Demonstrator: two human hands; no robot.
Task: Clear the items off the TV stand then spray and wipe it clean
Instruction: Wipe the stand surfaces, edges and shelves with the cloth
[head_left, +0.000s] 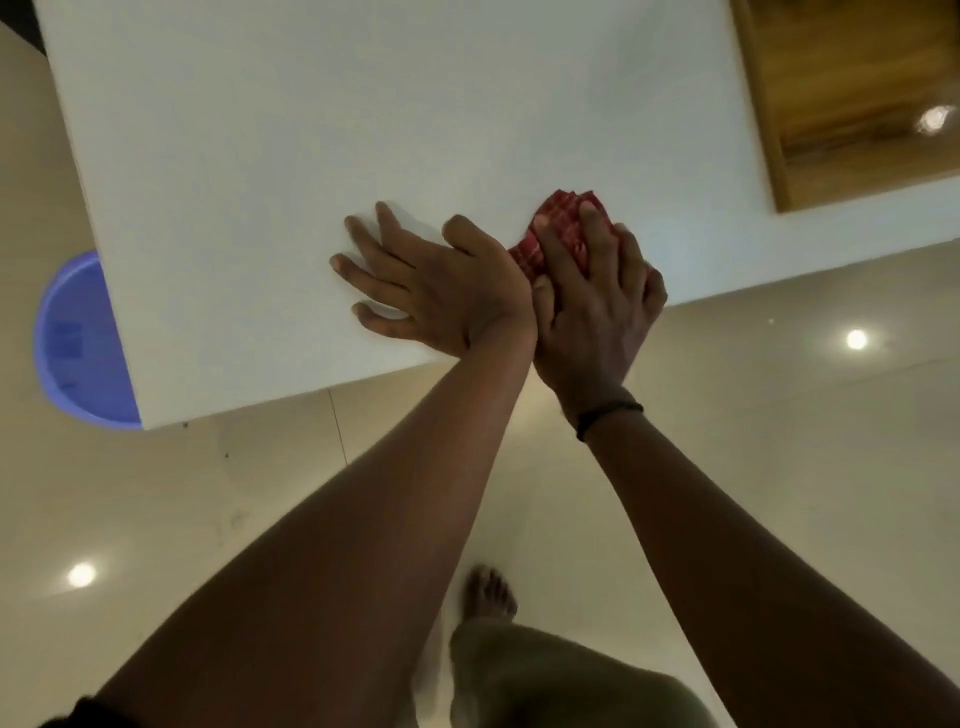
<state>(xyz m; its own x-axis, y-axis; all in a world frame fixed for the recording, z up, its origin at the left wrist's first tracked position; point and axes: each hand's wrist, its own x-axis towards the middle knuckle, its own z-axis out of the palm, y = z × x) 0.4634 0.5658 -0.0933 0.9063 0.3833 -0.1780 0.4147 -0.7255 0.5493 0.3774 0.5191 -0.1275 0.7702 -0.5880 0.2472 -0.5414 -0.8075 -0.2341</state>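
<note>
My right hand (597, 301) presses a bunched red checked cloth (563, 205) onto the white top of the TV stand (311, 130). My fingers lie over the cloth, with thumb and little finger tucked round its sides. My left hand (431, 291) lies flat and released just to its left, fingers spread on the bare top and its thumb close to the cloth. Both hands are close to the near edge, and the top I can see carries nothing else.

The likeliest slip is running the cloth over that near edge, since my palm already reaches it; a hard pull toward me could drop the cloth to the glossy floor (779, 415). My braced left hand may print smears on the top, so that patch would need another pass. The hands are almost touching, so a stroke leftward would bump into my own thumb. If I lean too hard, my bare foot (491, 592) could slide on the tiles. The blue bucket (78, 338) by the left end sits well apart, so I see little risk there.
</note>
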